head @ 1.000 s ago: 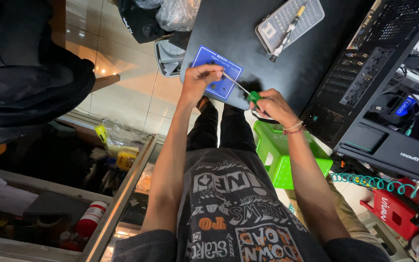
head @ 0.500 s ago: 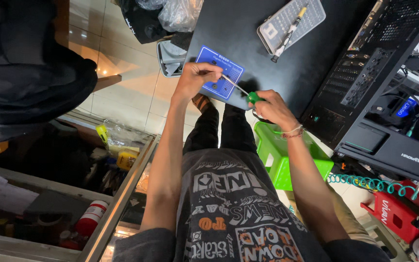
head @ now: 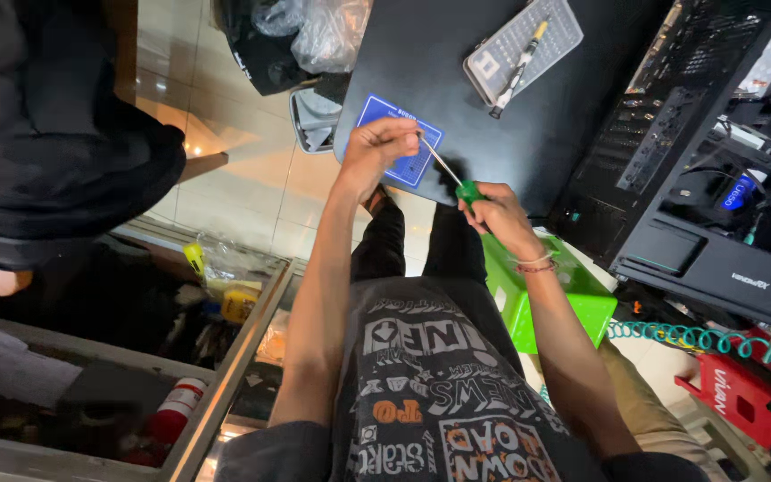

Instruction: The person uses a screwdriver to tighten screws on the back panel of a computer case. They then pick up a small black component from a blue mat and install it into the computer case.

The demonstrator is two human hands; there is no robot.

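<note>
Green-handled metal screwdriver point(head: 457, 181), one, clamped in right hand point(head: 491, 212); left hand point(head: 378, 147) fingers pinched at its tip, above black worktop point(head: 493, 134) edge, over one blue square card point(head: 403, 143).

On my black table point(head: 510, 134) lies a bit tray point(head: 523, 37) with a pen driver point(head: 518, 69). A computer case point(head: 707, 152) stands near, a green stool point(head: 542, 299) beside my legs.

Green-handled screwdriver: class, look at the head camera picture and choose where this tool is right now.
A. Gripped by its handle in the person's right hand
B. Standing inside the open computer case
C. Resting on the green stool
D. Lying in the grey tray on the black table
A: the right hand grips the green-handled screwdriver, whose shaft reaches to the left hand.
</note>
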